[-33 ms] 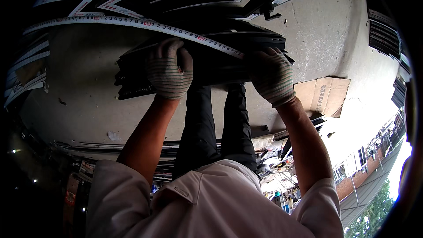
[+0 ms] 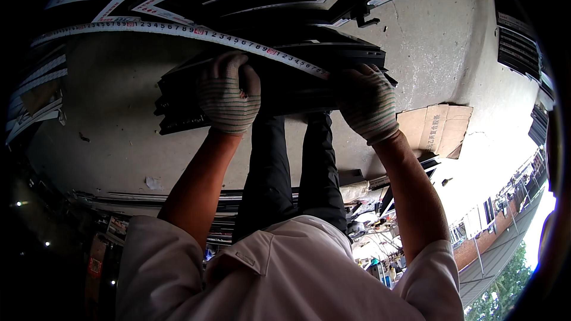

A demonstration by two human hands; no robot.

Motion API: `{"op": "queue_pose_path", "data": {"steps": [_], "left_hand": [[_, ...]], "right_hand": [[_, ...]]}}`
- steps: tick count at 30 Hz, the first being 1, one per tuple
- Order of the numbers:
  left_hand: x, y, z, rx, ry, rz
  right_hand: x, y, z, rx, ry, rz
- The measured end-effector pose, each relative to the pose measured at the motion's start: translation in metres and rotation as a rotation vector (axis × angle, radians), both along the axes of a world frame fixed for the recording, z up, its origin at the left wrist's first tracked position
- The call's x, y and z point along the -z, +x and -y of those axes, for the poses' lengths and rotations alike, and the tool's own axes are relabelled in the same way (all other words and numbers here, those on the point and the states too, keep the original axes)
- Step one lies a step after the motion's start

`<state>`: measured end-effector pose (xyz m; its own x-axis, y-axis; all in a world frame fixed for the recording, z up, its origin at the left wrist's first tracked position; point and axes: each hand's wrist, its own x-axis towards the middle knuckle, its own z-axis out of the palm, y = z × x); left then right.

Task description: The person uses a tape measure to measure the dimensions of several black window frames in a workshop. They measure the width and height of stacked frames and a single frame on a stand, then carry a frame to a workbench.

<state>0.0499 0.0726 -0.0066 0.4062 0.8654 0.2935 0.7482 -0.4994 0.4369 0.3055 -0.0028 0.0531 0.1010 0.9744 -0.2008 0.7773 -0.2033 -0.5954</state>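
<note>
Both of my hands wear striped knit gloves. My right hand (image 2: 369,104) is closed at the near end of a white tape measure (image 2: 238,43); the tape's case is lost in shadow there. The blade runs out in a curve to the far left, across long black metal profiles. My left hand (image 2: 229,95) is bent over the stack of black profiles (image 2: 184,95) in front of my legs, thumb apart from the fingers. Its fingertips are dark and partly hidden against the black metal. The stack spans from left of my left hand to just past my right.
Beyond the stack lie black frames (image 2: 357,3) with white printed protective film. A flattened cardboard piece (image 2: 437,128) is on the concrete floor (image 2: 107,142) to the right. More dark profiles (image 2: 517,41) stand at the far right, and bundled strips (image 2: 44,89) at the left.
</note>
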Motion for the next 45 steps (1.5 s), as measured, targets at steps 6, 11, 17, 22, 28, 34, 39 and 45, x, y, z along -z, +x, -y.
{"op": "queue_pose_path", "data": {"steps": [6,11,17,22,28,34,39,45], "left_hand": [[0.0021,-0.0015,0.0008,0.005,0.016,-0.007],[0.0018,-0.0017,0.0013,0.008,0.016,-0.009],[0.0059,-0.0031,0.0017,0.013,0.021,-0.007],[0.0050,-0.0027,0.0022,0.004,0.038,-0.023],[0.0022,-0.0022,0.0001,0.011,0.041,-0.013],[0.0034,-0.0027,0.0010,0.001,0.040,-0.016],[0.0048,-0.0037,0.0012,0.003,0.055,-0.031],[0.0030,-0.0032,0.0025,-0.008,0.034,-0.048]], "right_hand": [[-0.0009,0.0011,0.0005,-0.019,-0.011,-0.005],[-0.0016,0.0015,0.0016,-0.023,-0.045,0.002],[-0.0005,0.0009,0.0017,-0.022,-0.037,-0.013],[0.0008,0.0018,0.0028,-0.027,-0.028,-0.022],[0.0022,-0.0010,0.0005,-0.002,0.044,-0.020],[0.0015,-0.0005,0.0007,-0.020,0.019,0.000],[0.0016,-0.0015,0.0011,-0.012,0.029,0.006],[0.0008,-0.0013,0.0011,-0.001,0.022,-0.018]]}}
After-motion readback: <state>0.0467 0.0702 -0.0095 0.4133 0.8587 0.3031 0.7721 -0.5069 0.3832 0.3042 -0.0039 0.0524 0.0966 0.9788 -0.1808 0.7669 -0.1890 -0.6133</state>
